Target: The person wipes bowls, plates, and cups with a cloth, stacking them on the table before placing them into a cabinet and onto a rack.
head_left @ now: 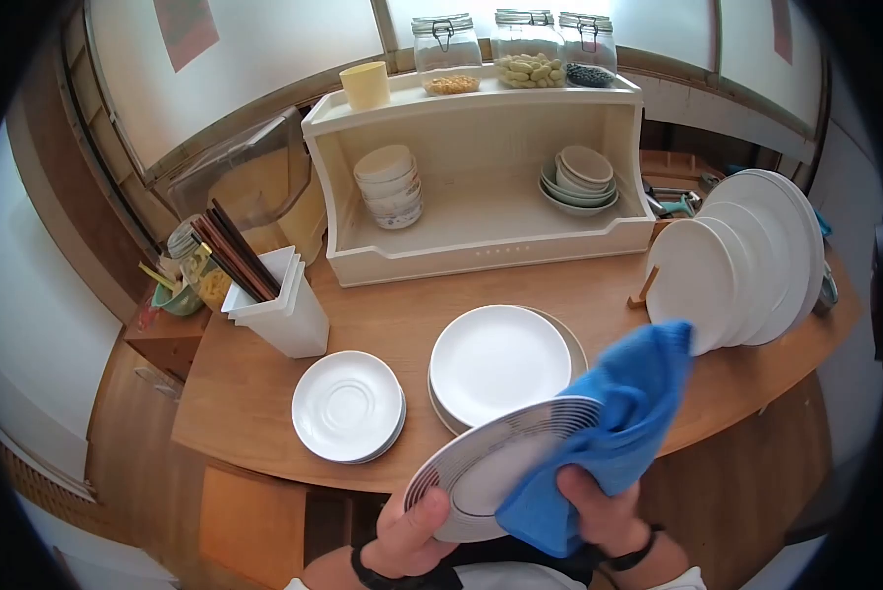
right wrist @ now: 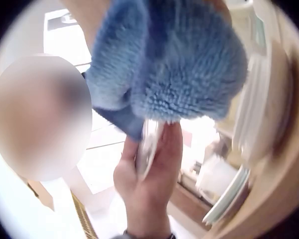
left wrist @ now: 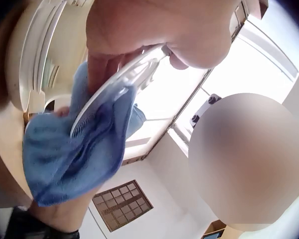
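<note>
My left hand (head_left: 412, 531) grips the near left edge of a white plate (head_left: 495, 462) with dark concentric lines round its rim, thumb on the face. The plate is tilted above the table's front edge. My right hand (head_left: 607, 516) holds a blue cloth (head_left: 623, 413) folded over the plate's right side, thumb on the near face; its other fingers are hidden by cloth. In the left wrist view the cloth (left wrist: 74, 154) wraps both faces of the rim. The right wrist view shows the cloth's fluffy weave (right wrist: 189, 64) close up and the left hand (right wrist: 149, 184) pinching the opposite edge.
Behind the held plate lie a stack of large plates (head_left: 500, 364) and a stack of saucers (head_left: 348, 405). Several plates stand in a rack (head_left: 692, 280) at right. A white holder (head_left: 299, 315) carries chopsticks. A cream shelf (head_left: 481, 258) with bowls and jars stands at the back.
</note>
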`<state>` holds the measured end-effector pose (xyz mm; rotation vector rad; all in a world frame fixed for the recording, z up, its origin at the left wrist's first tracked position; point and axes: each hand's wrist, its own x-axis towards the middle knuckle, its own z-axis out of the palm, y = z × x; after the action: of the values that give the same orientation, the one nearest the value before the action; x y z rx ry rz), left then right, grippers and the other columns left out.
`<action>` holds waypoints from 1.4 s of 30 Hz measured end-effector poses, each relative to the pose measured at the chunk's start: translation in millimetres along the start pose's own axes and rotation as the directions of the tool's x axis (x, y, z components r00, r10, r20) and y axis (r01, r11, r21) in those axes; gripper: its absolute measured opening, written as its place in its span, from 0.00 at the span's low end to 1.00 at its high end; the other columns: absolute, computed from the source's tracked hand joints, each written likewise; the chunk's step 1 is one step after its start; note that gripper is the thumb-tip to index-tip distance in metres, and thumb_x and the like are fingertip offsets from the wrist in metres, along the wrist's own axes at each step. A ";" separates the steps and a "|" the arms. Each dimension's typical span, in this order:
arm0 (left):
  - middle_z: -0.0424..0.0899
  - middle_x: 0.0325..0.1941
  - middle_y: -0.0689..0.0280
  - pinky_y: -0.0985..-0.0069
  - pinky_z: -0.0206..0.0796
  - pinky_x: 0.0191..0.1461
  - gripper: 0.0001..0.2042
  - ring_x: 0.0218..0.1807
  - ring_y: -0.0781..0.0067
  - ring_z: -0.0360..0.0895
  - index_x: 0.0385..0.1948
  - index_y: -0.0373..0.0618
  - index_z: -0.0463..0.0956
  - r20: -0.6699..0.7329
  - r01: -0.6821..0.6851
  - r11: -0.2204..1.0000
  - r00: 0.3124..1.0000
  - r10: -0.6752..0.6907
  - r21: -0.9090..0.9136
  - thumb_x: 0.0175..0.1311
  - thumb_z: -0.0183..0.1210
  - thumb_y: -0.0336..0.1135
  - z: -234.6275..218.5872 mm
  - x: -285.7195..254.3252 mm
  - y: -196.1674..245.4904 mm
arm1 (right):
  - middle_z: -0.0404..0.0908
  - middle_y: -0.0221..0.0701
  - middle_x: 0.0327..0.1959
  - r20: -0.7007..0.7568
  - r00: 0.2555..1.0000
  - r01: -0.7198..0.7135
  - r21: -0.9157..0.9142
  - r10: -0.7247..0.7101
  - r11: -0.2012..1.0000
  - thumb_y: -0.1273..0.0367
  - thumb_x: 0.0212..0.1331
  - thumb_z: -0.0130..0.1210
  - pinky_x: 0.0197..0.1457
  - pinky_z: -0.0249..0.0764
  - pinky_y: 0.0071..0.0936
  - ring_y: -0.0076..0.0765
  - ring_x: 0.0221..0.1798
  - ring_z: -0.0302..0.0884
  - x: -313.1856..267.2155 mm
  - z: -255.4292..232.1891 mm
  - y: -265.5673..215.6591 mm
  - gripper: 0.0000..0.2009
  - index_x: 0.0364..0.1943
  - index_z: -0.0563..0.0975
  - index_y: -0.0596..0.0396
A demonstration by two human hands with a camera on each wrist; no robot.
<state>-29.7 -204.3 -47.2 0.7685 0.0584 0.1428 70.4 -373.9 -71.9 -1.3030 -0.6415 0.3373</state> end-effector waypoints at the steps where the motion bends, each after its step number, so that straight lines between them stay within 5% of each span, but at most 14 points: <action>1: 0.66 0.66 0.53 0.57 0.60 0.66 0.35 0.65 0.55 0.66 0.66 0.37 0.55 0.011 -0.047 0.997 0.999 0.047 0.057 0.63 0.54 0.52 -5.2 -0.7 -8.9 | 0.77 0.37 0.51 -0.183 0.982 0.010 0.259 0.039 0.966 0.72 0.53 0.65 0.61 0.67 0.33 0.35 0.55 0.73 -8.0 21.4 10.8 0.19 0.49 0.75 0.62; 2: 0.66 0.66 0.53 0.57 0.60 0.66 0.35 0.65 0.55 0.66 0.66 0.37 0.55 0.010 -0.051 0.997 0.999 0.051 0.052 0.63 0.54 0.52 -2.9 1.4 -11.2 | 0.76 0.38 0.51 -0.340 0.932 0.068 0.494 0.121 0.867 0.71 0.55 0.63 0.62 0.67 0.34 0.35 0.55 0.73 -18.0 32.8 24.7 0.17 0.47 0.75 0.62; 5: 0.67 0.64 0.53 0.56 0.61 0.66 0.34 0.64 0.54 0.67 0.66 0.40 0.55 -0.220 -0.257 0.964 0.938 0.267 0.072 0.68 0.41 0.58 2.4 15.2 -8.4 | 0.75 0.31 0.51 0.034 0.991 0.131 -0.038 -0.130 0.991 0.64 0.59 0.60 0.59 0.67 0.37 0.35 0.51 0.72 -38.7 34.1 47.9 0.24 0.57 0.68 0.59; 8: 0.67 0.64 0.53 0.54 0.62 0.64 0.33 0.63 0.52 0.68 0.66 0.41 0.55 -0.190 -0.332 0.943 0.927 0.324 -0.011 0.68 0.41 0.59 -9.0 27.1 7.3 | 0.77 0.31 0.49 -0.030 0.962 0.242 -0.366 -0.272 0.898 0.63 0.61 0.59 0.56 0.69 0.35 0.34 0.49 0.73 -42.8 3.3 55.9 0.20 0.53 0.71 0.59; 10: 0.67 0.64 0.53 0.54 0.63 0.63 0.34 0.62 0.51 0.68 0.65 0.41 0.56 -0.192 -0.391 0.918 0.898 0.395 0.060 0.68 0.41 0.61 -9.5 26.5 11.6 | 0.78 0.33 0.47 -0.218 0.974 0.063 -0.028 -0.068 0.998 0.62 0.64 0.55 0.50 0.72 0.30 0.31 0.47 0.74 -29.8 -0.8 20.7 0.14 0.45 0.76 0.59; 13: 0.67 0.64 0.53 0.55 0.63 0.63 0.35 0.62 0.53 0.69 0.65 0.40 0.56 -0.164 -0.400 0.914 0.899 0.405 0.065 0.68 0.41 0.61 -10.6 22.0 8.6 | 0.78 0.35 0.47 -0.063 0.985 0.122 -0.397 -0.160 0.909 0.64 0.61 0.57 0.51 0.73 0.32 0.33 0.47 0.75 -21.8 -10.5 2.5 0.16 0.48 0.75 0.61; 15: 0.60 0.68 0.50 0.57 0.55 0.70 0.41 0.68 0.52 0.62 0.68 0.35 0.49 -0.044 -0.245 0.968 0.968 0.248 0.059 0.66 0.41 0.65 -4.4 19.2 3.5 | 0.62 0.57 0.66 0.276 0.855 0.518 -0.500 -0.439 0.695 0.69 0.54 0.57 0.69 0.58 0.46 0.56 0.69 0.61 -0.5 22.0 -11.8 0.26 0.58 0.69 0.67; 18: 0.58 0.70 0.50 0.60 0.50 0.73 0.45 0.69 0.55 0.60 0.68 0.35 0.47 0.067 -0.042 0.999 0.997 0.041 0.006 0.63 0.42 0.68 -7.5 5.3 -1.6 | 0.65 0.52 0.64 0.523 0.752 0.658 -0.632 -0.401 0.409 0.68 0.55 0.59 0.67 0.60 0.49 0.54 0.65 0.65 -4.2 53.2 -12.4 0.26 0.58 0.69 0.66; 25: 0.55 0.73 0.56 0.60 0.47 0.75 0.49 0.72 0.61 0.56 0.70 0.40 0.47 -0.035 -0.083 0.896 0.993 0.109 0.436 0.57 0.43 0.74 -27.9 -16.8 -1.5 | 0.63 0.55 0.65 0.412 0.795 0.588 -0.703 -0.444 0.400 0.59 0.49 0.59 0.69 0.55 0.51 0.61 0.69 0.59 39.6 36.3 -13.0 0.33 0.58 0.70 0.68; 29: 0.61 0.68 0.50 0.63 0.50 0.72 0.45 0.69 0.59 0.61 0.68 0.32 0.48 -0.085 -0.086 0.996 0.993 0.083 -0.031 0.62 0.49 0.65 -38.1 -21.7 -15.0 | 0.60 0.61 0.65 0.468 0.790 0.612 -0.653 -0.397 0.447 0.61 0.55 0.56 0.70 0.54 0.56 0.70 0.69 0.56 13.2 46.0 9.4 0.30 0.58 0.68 0.70; 34: 0.56 0.71 0.55 0.68 0.45 0.73 0.36 0.71 0.64 0.55 0.68 0.33 0.49 0.070 -0.156 0.986 0.986 0.153 0.049 0.70 0.44 0.54 -22.7 -13.3 -29.2 | 0.66 0.59 0.62 0.461 0.735 0.628 -0.739 -0.497 0.243 0.62 0.56 0.53 0.71 0.54 0.52 0.67 0.69 0.58 22.7 36.2 -7.6 0.27 0.57 0.71 0.68; 38: 0.54 0.73 0.56 0.70 0.43 0.73 0.31 0.73 0.66 0.52 0.69 0.34 0.49 0.337 -0.323 0.924 0.910 0.242 0.206 0.74 0.40 0.49 -15.7 3.9 -30.0 | 0.75 0.49 0.52 0.280 0.960 0.249 -0.861 0.006 0.443 0.67 0.52 0.59 0.65 0.63 0.47 0.56 0.56 0.72 38.0 17.6 -40.1 0.21 0.49 0.76 0.64; 39: 0.54 0.73 0.55 0.70 0.43 0.73 0.32 0.73 0.65 0.52 0.69 0.34 0.49 0.328 -0.323 0.928 0.911 0.251 0.188 0.74 0.40 0.50 -13.7 1.5 -27.8 | 0.77 0.37 0.47 0.238 0.909 0.417 -0.570 -0.343 0.708 0.72 0.57 0.59 0.58 0.67 0.34 0.38 0.50 0.74 27.4 -4.5 -8.6 0.14 0.46 0.76 0.62; 42: 0.55 0.72 0.53 0.69 0.46 0.73 0.32 0.72 0.63 0.54 0.69 0.32 0.49 0.294 -0.282 0.953 0.925 0.241 0.107 0.74 0.39 0.51 -13.2 -5.8 -22.4 | 0.78 0.35 0.46 0.067 0.963 0.254 -0.546 -0.261 0.798 0.70 0.53 0.63 0.58 0.67 0.36 0.41 0.51 0.74 4.7 -24.5 7.4 0.21 0.51 0.74 0.60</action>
<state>-34.4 -211.9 -72.2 0.9370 -0.3063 0.2863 89.9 -388.6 -80.9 -1.7386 -0.9399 -0.0985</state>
